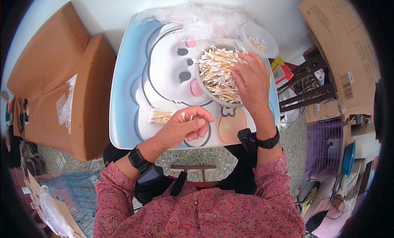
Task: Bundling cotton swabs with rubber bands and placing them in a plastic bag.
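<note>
While the left hand [185,125] grips half-hidden swabs [183,116], whether the right hand [253,82] over the bowl [198,75] pinches any is unclear.

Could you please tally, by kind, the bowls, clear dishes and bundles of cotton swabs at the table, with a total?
Pale round bowl heaped with cotton swabs: 1
Clear round dish with some swabs: 1
Bundle of swabs lying on the table: 1
Total: 3
Single swabs lie too densely to count.
</note>
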Tool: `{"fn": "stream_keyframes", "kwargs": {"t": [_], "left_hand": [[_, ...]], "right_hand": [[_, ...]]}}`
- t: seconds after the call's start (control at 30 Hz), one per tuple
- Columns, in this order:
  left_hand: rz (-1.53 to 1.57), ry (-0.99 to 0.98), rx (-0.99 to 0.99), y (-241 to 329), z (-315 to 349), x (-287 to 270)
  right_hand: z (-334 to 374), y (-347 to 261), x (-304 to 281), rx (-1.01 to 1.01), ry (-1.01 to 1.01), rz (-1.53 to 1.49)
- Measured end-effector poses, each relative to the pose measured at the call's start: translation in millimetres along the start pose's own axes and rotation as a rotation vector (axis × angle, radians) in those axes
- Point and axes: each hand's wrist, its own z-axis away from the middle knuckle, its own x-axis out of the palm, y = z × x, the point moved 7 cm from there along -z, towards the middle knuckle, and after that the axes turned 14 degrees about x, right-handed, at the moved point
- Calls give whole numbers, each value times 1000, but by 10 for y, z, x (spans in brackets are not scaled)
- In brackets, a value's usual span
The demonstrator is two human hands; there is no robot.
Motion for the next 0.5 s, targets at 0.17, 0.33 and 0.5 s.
{"fn": "stream_keyframes", "kwargs": {"t": [0.17, 0.33, 0.5], "left_hand": [[17, 2, 7, 1, -2, -7], [23, 22, 26, 24, -11, -36], [38, 52, 86, 54, -18, -78]], "right_hand": [[-19, 25, -39, -11, 31, -5], [-79, 120, -169, 35, 35, 99], [-69, 69, -282, 36, 5, 85]]}}
